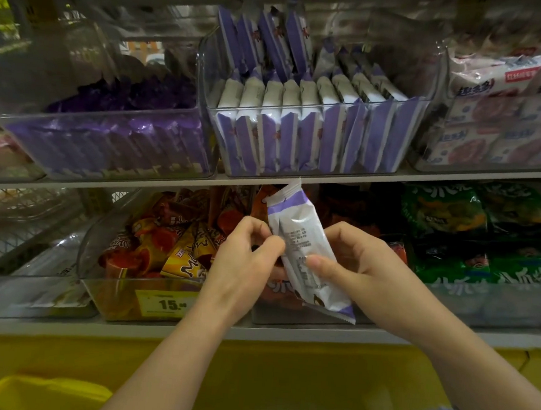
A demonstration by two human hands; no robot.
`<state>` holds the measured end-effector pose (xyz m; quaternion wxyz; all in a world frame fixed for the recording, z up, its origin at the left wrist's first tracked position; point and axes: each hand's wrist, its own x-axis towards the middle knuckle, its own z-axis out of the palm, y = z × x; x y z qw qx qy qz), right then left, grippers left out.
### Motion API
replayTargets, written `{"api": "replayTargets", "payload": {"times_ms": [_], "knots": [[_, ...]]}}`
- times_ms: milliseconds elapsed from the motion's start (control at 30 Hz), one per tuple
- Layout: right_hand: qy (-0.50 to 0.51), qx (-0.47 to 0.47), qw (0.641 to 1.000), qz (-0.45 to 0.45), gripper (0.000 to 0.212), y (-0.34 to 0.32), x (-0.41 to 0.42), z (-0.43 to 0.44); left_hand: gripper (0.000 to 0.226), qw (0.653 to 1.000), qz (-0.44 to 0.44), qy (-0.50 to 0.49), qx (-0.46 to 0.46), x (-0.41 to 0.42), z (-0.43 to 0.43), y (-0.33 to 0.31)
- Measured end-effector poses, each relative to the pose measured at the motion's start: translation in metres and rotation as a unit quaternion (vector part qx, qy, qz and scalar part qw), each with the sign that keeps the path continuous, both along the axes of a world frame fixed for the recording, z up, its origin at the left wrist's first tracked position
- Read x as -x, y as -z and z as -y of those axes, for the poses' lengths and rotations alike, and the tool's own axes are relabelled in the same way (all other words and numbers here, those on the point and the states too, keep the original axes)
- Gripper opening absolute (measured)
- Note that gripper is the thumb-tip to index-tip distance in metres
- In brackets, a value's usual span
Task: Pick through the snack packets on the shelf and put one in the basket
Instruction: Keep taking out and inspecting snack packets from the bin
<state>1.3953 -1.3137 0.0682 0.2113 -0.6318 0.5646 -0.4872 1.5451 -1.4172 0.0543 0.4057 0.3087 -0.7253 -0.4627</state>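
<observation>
White packet (pixel 304 249) (tilted), pinched between hands (pixel 246 254) (pixel 352 259)

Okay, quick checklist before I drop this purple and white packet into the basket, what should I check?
1. The packet is held in both hands: ok.
2. Grip of the right hand, thumb across the packet: ok.
3. The left hand pinches its left edge: ok.
4. Printed side faces you: ok.
5. The yellow basket in view, low left, only a corner: ok.
6. Room inside the yellow basket: cannot tell.
</observation>
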Motion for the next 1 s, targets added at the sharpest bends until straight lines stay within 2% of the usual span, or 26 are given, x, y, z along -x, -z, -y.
{"api": "replayTargets", "payload": {"times_ms": [100,267,433,567,733,867,1000], "knots": [[-0.013,-0.003,1.0,-0.014,0.026,0.001,0.0,-0.001,0.021,0.998,0.002,-0.016,0.053,-0.003,-0.003,-0.001],[-0.019,0.012,0.997,-0.068,0.012,0.002,-0.002,-0.001,0.021,0.985,0.022,-0.052,0.162,-0.004,-0.006,-0.003],[-0.011,0.004,0.995,-0.096,0.014,0.005,-0.003,0.001,0.026,0.953,0.069,-0.094,0.28,-0.008,-0.002,-0.005],[-0.012,0.0,0.995,-0.1,0.014,0.005,-0.004,0.003,0.025,0.933,0.093,-0.1,0.333,-0.009,0.0,-0.004],[-0.012,-0.007,0.996,-0.093,0.012,0.006,-0.004,0.005,0.028,0.938,0.08,-0.094,0.324,-0.009,0.0,-0.003],[-0.001,-0.01,0.997,-0.074,0.013,0.007,-0.006,0.007,0.033,0.958,0.047,-0.086,0.269,-0.009,0.001,-0.001],[-0.004,0.004,0.999,0.035,0.013,0.002,-0.008,0.01,0.016,0.975,0.019,-0.055,0.212,-0.004,-0.005,-0.005]]}}
